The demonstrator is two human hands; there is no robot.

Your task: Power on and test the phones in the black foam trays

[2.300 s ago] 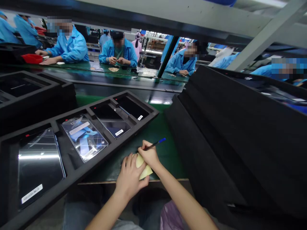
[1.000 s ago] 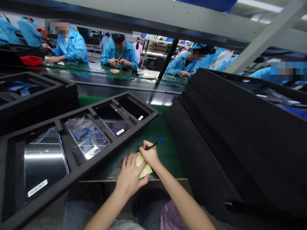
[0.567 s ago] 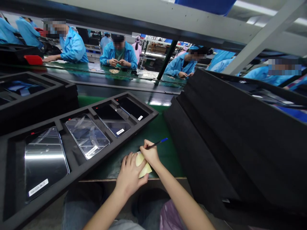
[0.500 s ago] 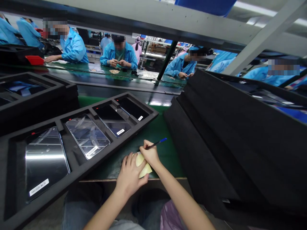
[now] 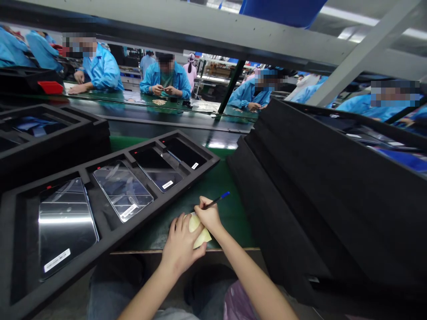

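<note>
Left hand (image 5: pixel 180 246): fingers spread over paper (image 5: pixel 202 238)
Right hand (image 5: pixel 208 216): fingers pinched round pen (image 5: pixel 216 200)
Phone (image 5: pixel 122 189) second from left in tray (image 5: pixel 160 203): lit earlier, now dark

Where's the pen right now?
The pen is just below centre in the head view, in the right hand by the yellow paper, between the phone tray on the left and black stack on the right.
</note>
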